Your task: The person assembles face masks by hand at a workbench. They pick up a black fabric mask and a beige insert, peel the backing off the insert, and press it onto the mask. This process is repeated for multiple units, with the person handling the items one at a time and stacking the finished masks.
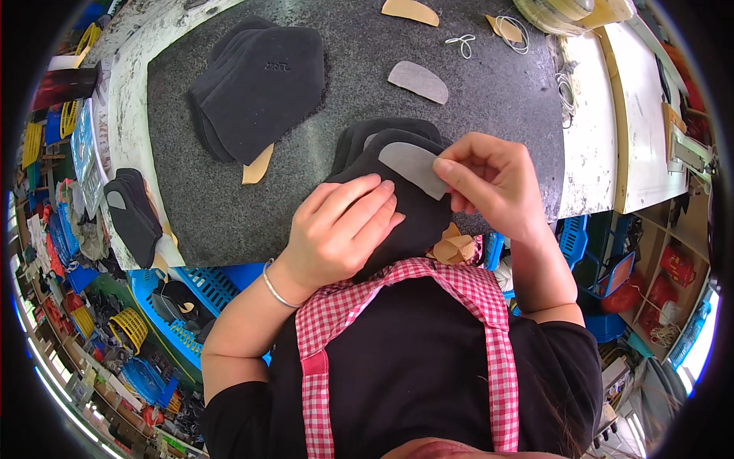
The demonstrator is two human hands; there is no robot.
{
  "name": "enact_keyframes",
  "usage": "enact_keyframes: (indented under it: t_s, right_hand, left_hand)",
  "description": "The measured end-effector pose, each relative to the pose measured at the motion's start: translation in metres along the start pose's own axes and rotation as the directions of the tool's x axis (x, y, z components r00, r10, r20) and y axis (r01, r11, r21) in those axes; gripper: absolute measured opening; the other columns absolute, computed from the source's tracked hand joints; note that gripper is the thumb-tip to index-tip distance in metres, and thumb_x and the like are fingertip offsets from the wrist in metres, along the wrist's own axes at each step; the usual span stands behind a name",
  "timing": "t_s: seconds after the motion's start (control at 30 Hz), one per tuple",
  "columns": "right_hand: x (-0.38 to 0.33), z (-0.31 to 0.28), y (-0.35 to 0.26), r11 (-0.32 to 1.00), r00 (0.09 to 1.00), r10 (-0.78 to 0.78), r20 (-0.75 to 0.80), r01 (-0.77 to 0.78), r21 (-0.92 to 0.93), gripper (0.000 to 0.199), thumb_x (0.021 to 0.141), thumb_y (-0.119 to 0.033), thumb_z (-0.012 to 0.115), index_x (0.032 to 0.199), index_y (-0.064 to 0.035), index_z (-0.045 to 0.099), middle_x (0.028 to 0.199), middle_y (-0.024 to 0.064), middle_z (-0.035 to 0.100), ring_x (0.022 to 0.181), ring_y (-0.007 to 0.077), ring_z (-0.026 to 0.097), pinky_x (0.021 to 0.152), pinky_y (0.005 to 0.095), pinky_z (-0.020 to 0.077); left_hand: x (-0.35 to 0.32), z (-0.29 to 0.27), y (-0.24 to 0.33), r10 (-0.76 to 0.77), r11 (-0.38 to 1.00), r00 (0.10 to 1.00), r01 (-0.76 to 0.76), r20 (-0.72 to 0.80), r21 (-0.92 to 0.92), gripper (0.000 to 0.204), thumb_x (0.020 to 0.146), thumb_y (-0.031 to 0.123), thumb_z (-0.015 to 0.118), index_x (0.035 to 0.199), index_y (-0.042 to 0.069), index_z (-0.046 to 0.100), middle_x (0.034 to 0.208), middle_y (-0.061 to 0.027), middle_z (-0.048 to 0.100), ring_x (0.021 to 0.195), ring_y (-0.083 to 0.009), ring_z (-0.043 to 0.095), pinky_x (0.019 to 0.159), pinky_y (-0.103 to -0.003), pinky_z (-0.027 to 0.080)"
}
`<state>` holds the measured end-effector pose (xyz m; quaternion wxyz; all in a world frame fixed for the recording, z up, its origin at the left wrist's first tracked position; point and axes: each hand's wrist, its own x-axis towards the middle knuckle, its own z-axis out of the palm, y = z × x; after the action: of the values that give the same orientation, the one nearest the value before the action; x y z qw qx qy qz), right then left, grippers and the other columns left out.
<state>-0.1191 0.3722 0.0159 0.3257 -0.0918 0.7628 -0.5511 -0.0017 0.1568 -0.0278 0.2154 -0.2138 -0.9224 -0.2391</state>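
Note:
Close in front of me lies a stack of black, soft-looking cut pieces (pixel 417 218), fanned at its far side. A grey half-moon patch (pixel 409 165) rests over the top piece near its far edge. My right hand (pixel 501 187) pinches the right end of this patch between thumb and forefinger, the other fingers curled. My left hand (pixel 336 226) lies on the black top piece, left of the patch, with its fingers stretched out and holding nothing. Part of the stack is hidden under that hand.
Another black stack (pixel 267 92) sits at the far left of the dark tabletop (pixel 459 46). Beyond my hands lie a loose grey patch (pixel 418 82), a tan piece (pixel 411 11) and white string (pixel 462 46). Blue baskets (pixel 180 329) stand below the table's left front edge.

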Motion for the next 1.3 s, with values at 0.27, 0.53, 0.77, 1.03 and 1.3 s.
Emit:
enact_keyframes:
  t_s: [0.27,0.53,0.77,1.03,1.3]
  right_hand:
    - [0.013,0.004,0.018,0.971,0.995,-0.091,0.032,0.096,-0.218,0.024,0.098,-0.022,0.079,0.092,0.0002,0.072,0.071,0.0014,0.068,0.058,0.0089,0.065,0.052,0.0251,0.0483]
    - [0.077,-0.009,-0.003,0.482,0.819,-0.566,-0.098,0.232,-0.845,0.045,0.083,-0.046,0.087,0.091,-0.0039,0.073,0.073,0.0124,0.070,0.071,0.0337,0.070,0.066,0.0429,0.0555]
    - [0.124,-0.027,-0.002,0.712,0.944,-0.330,0.009,0.255,-0.655,0.031,0.088,-0.032,0.084,0.098,-0.0030,0.077,0.088,0.0125,0.077,0.086,0.0306,0.075,0.079,0.0400,0.0588]
    - [0.095,-0.043,0.005,0.708,0.800,-0.568,-0.196,0.353,-0.611,0.020,0.094,-0.018,0.077,0.110,-0.0081,0.081,0.089,0.0094,0.077,0.080,0.0208,0.071,0.077,0.0346,0.0555]
    - [0.031,0.013,-0.008,0.132,0.270,-0.942,0.198,0.843,-0.522,0.031,0.074,-0.002,0.080,0.104,-0.0003,0.078,0.102,0.0118,0.077,0.083,0.0272,0.070,0.072,0.0363,0.0595]
  left_hand:
    - [0.000,0.004,0.001,-0.040,0.999,0.998,0.041,0.047,-0.011,0.026,0.074,0.008,0.087,0.098,0.004,0.078,0.106,-0.0068,0.077,0.112,-0.0273,0.073,0.086,-0.041,0.058]
    - [0.030,-0.048,-0.045,-0.299,0.949,0.950,0.288,0.085,0.126,0.047,0.074,0.010,0.089,0.119,0.007,0.075,0.128,-0.0119,0.073,0.134,-0.0352,0.063,0.107,-0.045,0.055]
    - [0.006,-0.093,-0.121,-0.557,0.815,0.795,0.579,0.241,-0.026,0.038,0.093,0.010,0.077,0.131,0.007,0.073,0.124,-0.0183,0.076,0.124,-0.0327,0.071,0.101,-0.041,0.058]
    - [0.039,-0.073,0.017,0.069,0.930,0.992,-0.104,0.108,0.352,0.041,0.082,0.002,0.065,0.121,-0.003,0.077,0.118,-0.0206,0.079,0.105,-0.0283,0.080,0.080,-0.032,0.062]
    - [0.037,-0.052,0.015,-0.546,0.196,0.689,0.659,0.477,-0.727,0.027,0.104,0.014,0.070,0.124,-0.004,0.071,0.110,-0.0136,0.080,0.092,-0.0152,0.078,0.066,-0.023,0.057]
